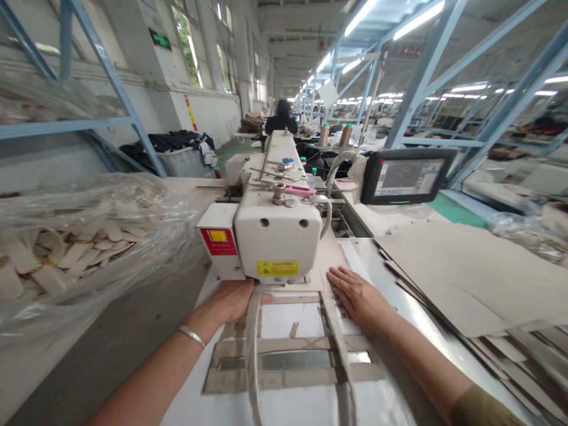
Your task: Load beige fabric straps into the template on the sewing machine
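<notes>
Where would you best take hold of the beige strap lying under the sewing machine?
Probably the strap at its near, free stretch, pinched across its flat width from above. Its far end lies under the sewing machine, beside the left hand.

Both hands — left hand (231, 300), right hand (355, 294) — press the strap (252, 343) under the sewing machine (277, 236).

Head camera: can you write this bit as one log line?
left hand: on strap, under sewing machine | right hand: flat on strap, open | template: under strap

A long factory hall with blue steel racks (110, 77), left-hand windows (189, 41) and ceiling strip lights (417, 21).
</notes>
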A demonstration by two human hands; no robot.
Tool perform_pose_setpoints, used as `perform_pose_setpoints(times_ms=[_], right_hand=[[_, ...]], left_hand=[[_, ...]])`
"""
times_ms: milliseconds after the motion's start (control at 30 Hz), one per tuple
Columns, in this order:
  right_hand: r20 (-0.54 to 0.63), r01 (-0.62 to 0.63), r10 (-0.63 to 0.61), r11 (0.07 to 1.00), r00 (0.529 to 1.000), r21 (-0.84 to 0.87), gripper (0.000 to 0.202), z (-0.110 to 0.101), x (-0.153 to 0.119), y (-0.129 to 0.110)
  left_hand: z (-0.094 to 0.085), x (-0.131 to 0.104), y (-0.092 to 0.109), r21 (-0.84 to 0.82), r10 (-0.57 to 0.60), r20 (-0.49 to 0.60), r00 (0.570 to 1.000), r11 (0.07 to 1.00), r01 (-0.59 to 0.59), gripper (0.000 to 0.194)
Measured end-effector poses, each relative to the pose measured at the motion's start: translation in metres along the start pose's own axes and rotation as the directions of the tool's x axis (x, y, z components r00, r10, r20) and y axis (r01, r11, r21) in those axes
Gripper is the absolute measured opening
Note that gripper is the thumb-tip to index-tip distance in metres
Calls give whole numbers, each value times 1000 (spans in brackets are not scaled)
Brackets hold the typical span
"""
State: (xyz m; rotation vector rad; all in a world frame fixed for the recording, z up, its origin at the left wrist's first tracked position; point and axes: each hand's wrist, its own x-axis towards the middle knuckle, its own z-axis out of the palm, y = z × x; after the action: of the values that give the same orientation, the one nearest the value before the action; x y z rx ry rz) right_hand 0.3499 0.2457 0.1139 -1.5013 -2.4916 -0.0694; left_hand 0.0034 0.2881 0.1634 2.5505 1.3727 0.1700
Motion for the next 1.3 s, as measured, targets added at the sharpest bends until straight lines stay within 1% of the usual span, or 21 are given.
perform_pose_setpoints(times_ms=[33, 67, 133, 167, 200, 233, 300, 400, 467, 533, 633, 733, 800, 900, 1000, 1100, 1200, 1267, 1300], right_hand=[[-1, 3, -3, 1000, 1000, 2, 51, 0, -2, -2], [-1, 9, -9, 1000, 1000, 4, 51, -1, -6, -5], [8, 30, -30, 1000, 1000, 5, 52, -5, -17, -16], [23, 39, -39, 999, 999, 2, 53, -8, -23, -23], [47, 42, -42, 999, 998, -2, 53, -11, -28, -29], [78, 36, -35, 999, 996, -9, 54, -15, -32, -36], [155, -2, 5, 1000, 988, -24, 55, -23, -35, -48], [238, -77, 90, 995, 967, -62, 58, -33, -31, -61], [242, -110, 129, 990, 962, -92, 58, -36, -27, -66], [216, -126, 149, 985, 965, -115, 57, -36, -24, -68], [168, -132, 154, 982, 974, -137, 56, -32, -25, -65], [115, -132, 152, 977, 982, -165, 59, -24, -29, -58], [81, -121, 138, 975, 987, -184, 62, -20, -30, -54], [43, -97, 109, 970, 993, -223, 63, -19, -28, -51], [2, -69, 72, 959, 997, -276, 59, -19, -23, -54], [-85, -41, 14, 946, 996, -323, 53, -13, -22, -55], [-160, 5, -55, 955, 986, -298, 51, 2, -27, -47], [-213, 34, -84, 974, 973, -224, 50, 13, -31, -39], [-256, 38, -78, 986, 964, -160, 49, 18, -32, -34]], left_hand=[[2, -5, -1, 4, -3, -6, 1000, 1000, 3, 30], [6, -12, -2, 10, 0, -28, 1000, 1000, 0, 41], [17, -31, -5, 15, 39, -128, 991, 999, -38, 62], [24, -41, -7, 19, 84, -195, 977, 996, -82, 67], [31, -50, -10, 33, 141, -260, 955, 990, -137, 65], [37, -58, -13, 59, 203, -311, 928, 979, -195, 60], [48, -67, -20, 143, 300, -361, 883, 953, -266, 50], [59, -66, -28, 276, 360, -387, 849, 924, -266, 50], [63, -61, -29, 318, 367, -407, 836, 915, -247, 50], [66, -59, -28, 310, 346, -408, 845, 923, -228, 50], [67, -60, -25, 252, 284, -361, 888, 947, -201, 53], [65, -62, -21, 217, 257, -331, 908, 957, -191, 55], [62, -63, -17, 203, 234, -315, 920, 963, -176, 56], [55, -63, -10, 170, 176, -261, 949, 976, -135, 60], [49, -65, -4, 139, 141, -204, 969, 984, -114, 63], [41, -70, 6, 123, 103, -143, 984, 989, -86, 65], [31, -75, 18, 99, 32, -74, 997, 995, -25, 69], [28, -77, 25, 79, -20, -53, 998, 997, 24, 68], [28, -77, 27, 67, -39, -54, 998, 997, 43, 67]])
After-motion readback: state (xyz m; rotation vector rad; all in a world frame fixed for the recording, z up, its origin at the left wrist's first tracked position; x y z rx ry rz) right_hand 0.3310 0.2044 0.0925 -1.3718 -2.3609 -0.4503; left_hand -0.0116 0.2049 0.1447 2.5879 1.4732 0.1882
